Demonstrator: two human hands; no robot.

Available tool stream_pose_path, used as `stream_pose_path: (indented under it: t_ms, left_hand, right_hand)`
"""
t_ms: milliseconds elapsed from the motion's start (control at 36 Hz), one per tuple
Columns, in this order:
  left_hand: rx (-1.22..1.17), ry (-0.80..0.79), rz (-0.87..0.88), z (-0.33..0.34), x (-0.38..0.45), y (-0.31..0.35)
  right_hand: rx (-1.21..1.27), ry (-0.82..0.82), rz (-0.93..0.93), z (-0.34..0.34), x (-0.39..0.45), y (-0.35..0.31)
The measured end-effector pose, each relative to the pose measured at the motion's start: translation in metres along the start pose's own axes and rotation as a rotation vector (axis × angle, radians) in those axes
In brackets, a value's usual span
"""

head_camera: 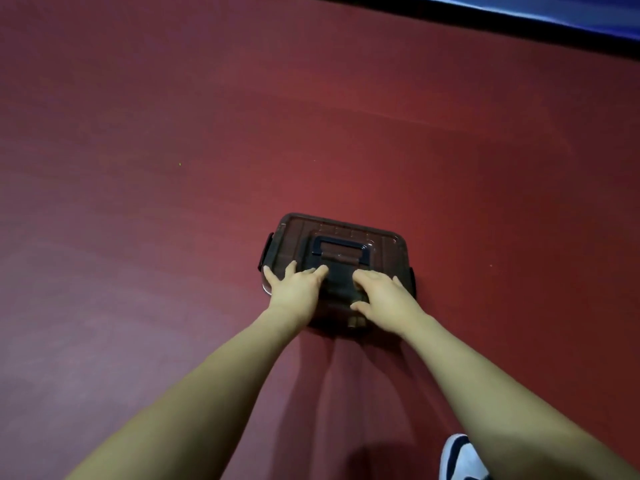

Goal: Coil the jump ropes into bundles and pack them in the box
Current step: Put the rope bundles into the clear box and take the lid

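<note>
Both hands flat, fingers spread: left hand (296, 287) and right hand (384, 296) press the box (388, 245) lid, gripping nothing. Handle (341, 249) just beyond fingertips. Uneven pressure could leave a side latch (266, 251) unseated.

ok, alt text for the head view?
Both hands, left hand and right hand, rest with fingers spread on the closed lid of a dark translucent box on a red floor. A shoe shows bottom right.

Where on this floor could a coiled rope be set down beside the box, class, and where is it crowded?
Free: the red floor left of the box, the stretch beyond it up to the dark strip at the top, and the floor to its right. Crowded: the lid, pressed by the left hand and right hand, and the near floor under both forearms, by the shoe.
</note>
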State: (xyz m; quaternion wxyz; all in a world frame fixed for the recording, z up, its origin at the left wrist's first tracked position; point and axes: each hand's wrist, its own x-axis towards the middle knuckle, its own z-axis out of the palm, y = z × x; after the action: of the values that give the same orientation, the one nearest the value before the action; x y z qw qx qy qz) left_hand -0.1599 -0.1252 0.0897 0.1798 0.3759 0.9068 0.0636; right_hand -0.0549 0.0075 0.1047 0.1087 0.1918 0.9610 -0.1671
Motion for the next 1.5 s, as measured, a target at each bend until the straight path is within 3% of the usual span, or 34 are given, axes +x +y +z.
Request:
stream_pose_path:
  t_ms: [306,667,806,917,1083,1222,1333,1500]
  left_hand:
    - [0.067,0.006,0.022,0.008,0.000,-0.002]
    - [0.040,-0.094,0.042,0.000,0.002,-0.005]
    - [0.102,0.017,0.022,0.000,0.005,0.009]
    - [0.096,0.042,0.054,0.010,0.014,0.023]
    - [0.030,-0.121,0.002,0.016,0.031,0.048]
    - [0.035,-0.183,-0.033,0.014,0.037,0.052]
    - [0.057,-0.211,-0.034,0.011,0.040,0.052]
    - [0.072,-0.224,-0.040,0.011,0.039,0.053]
  right_hand:
    - [-0.032,0.024,0.010,0.006,-0.002,-0.001]
    - [-0.088,0.025,0.015,0.013,0.003,0.001]
    - [-0.039,0.149,0.008,0.011,0.005,0.008]
    - [-0.092,0.334,0.209,0.019,0.010,0.023]
    - [0.077,0.169,0.681,0.024,0.024,0.050]
    - [0.205,0.146,0.735,0.031,0.031,0.052]
    - [0.142,0.261,0.716,0.028,0.029,0.047]
    - [0.061,0.194,0.644,0.025,0.027,0.052]
